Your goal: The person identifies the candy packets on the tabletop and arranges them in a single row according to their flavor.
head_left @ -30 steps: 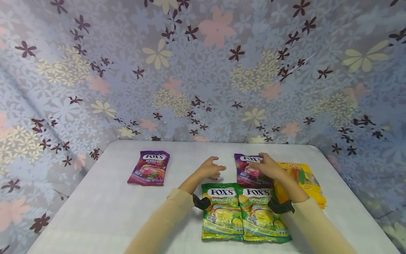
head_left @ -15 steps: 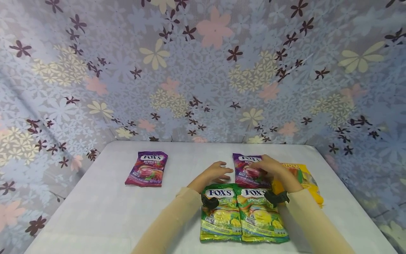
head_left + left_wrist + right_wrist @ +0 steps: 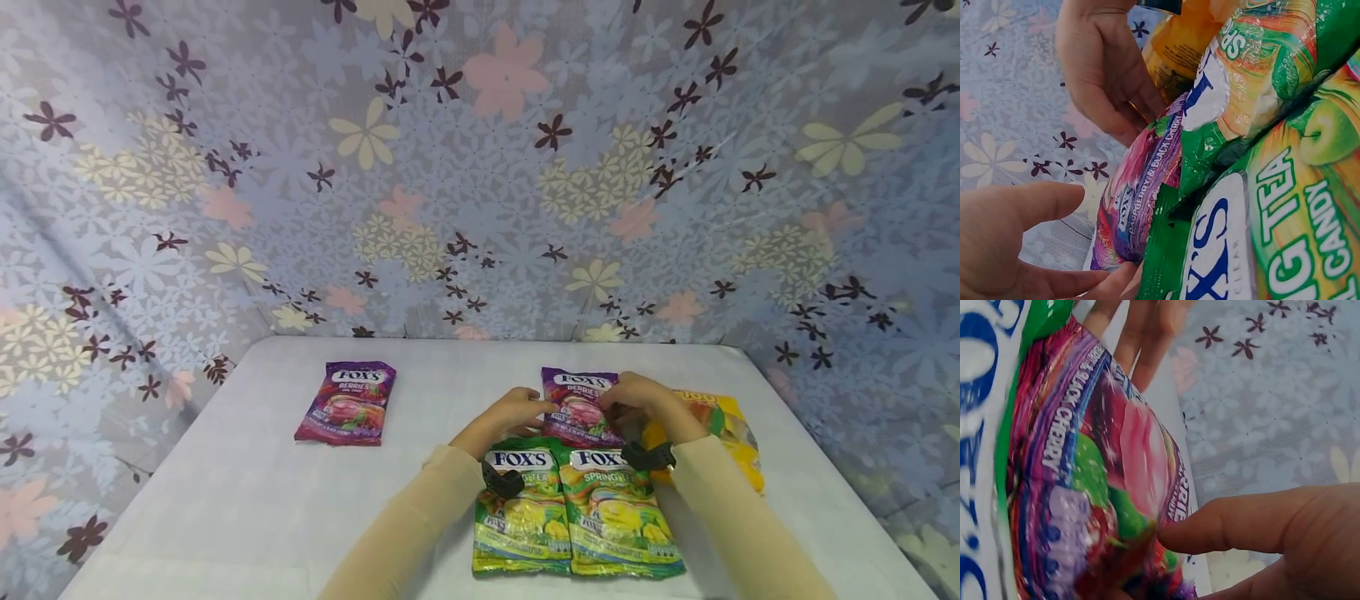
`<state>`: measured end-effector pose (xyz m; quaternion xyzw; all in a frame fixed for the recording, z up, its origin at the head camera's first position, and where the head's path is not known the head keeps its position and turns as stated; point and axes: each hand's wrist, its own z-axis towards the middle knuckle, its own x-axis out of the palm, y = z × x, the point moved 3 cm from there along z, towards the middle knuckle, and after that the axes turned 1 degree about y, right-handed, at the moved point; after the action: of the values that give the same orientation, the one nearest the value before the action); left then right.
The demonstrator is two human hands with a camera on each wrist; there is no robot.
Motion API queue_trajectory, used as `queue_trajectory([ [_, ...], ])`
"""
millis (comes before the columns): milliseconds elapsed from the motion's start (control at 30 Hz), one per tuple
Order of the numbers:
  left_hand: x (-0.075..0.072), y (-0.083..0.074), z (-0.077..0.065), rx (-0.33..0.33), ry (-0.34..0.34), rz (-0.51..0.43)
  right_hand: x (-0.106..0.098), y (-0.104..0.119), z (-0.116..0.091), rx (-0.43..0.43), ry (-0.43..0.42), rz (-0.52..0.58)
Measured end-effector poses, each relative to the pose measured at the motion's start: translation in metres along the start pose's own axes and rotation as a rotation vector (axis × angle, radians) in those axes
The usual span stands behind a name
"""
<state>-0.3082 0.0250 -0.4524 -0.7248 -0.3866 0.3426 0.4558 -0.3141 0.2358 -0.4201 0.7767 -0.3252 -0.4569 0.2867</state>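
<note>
Between my two hands lies a purple Fox's Berries candy bag. My right hand grips its right edge, the thumb on the front face and the fingers partly hidden by the bag. At the bag's left edge is my left hand, its thumb held off the bag and its fingertips touching the lower side. Two green Fox's Spring Tea candy bags lie side by side just nearer than the purple one, under my wrists.
A second purple Berries bag lies apart at the left of the white table. Right of my right hand, a yellow candy bag is partly covered by that hand and forearm. A floral cloth hangs behind the table.
My left hand has moved right to the purple bag's edge. My right hand has closed on the opposite edge, and the bag has shifted slightly left.
</note>
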Motion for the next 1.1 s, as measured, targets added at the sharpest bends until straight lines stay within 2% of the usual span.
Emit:
queue_trajectory([
  [133, 0.001, 0.003, 0.001, -0.006, -0.02, 0.026, 0.005, 0.0, 0.004, -0.02, -0.025, -0.103],
  [267, 0.001, 0.004, 0.0, -0.001, -0.043, 0.049, 0.008, -0.001, 0.005, -0.014, -0.039, -0.081],
  [467, 0.002, 0.004, -0.001, 0.011, -0.063, 0.018, 0.014, -0.004, 0.003, 0.039, -0.042, 0.082],
  [567, 0.001, 0.004, -0.001, 0.022, -0.081, -0.01, 0.019, -0.004, 0.004, 0.034, -0.018, 0.178],
  [633, -0.001, 0.004, -0.001, 0.033, -0.103, -0.02, 0.023, -0.003, 0.005, 0.014, -0.006, 0.253],
  [733, -0.007, 0.003, 0.0, 0.06, -0.172, 0.016, 0.029, 0.001, 0.007, -0.044, 0.014, 0.385],
  [867, -0.016, 0.001, 0.002, 0.108, -0.251, 0.049, 0.036, 0.006, 0.009, -0.093, -0.018, 0.502],
  [1000, -0.026, 0.0, 0.001, 0.158, -0.269, 0.001, 0.042, 0.012, 0.009, -0.121, -0.075, 0.589],
  [1100, -0.032, -0.001, -0.004, 0.178, -0.265, -0.048, 0.045, 0.017, 0.005, -0.155, -0.079, 0.632],
])
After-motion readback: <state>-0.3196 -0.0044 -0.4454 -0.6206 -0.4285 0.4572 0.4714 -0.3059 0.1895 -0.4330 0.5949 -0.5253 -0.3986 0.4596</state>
